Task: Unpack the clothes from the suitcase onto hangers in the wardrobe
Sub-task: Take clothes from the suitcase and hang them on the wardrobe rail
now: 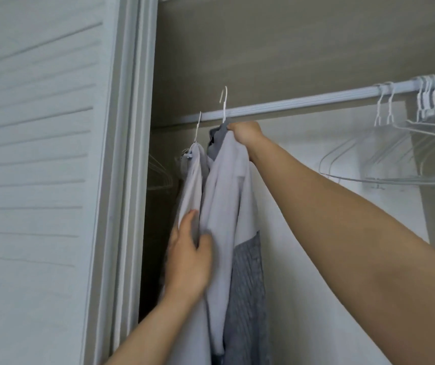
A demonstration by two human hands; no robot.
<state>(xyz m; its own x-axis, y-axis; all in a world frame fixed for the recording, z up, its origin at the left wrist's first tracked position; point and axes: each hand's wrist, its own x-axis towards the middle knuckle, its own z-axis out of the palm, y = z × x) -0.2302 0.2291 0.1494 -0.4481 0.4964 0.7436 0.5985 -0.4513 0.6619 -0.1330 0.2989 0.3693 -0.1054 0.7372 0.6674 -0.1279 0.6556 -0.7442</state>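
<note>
Rail (303, 102) crosses from centre to upper right, bare between the raised hanger hook (223, 106) and empty hangers (425, 100) bunched at right. Right hand (245, 134) clamps the pale shirt (226, 196) at its neck, just under the rail; left hand (188, 259), lower centre, pinches its cloth beside a hung white garment (191, 185). Louvred door (31, 154) bounds the left

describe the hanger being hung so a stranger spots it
Follow the white wardrobe rail to its left end, by the louvred door. There, it is the hanger gripped by the right hand, carrying the white-and-grey garment. Only its hook sticks up above the rail.
</note>
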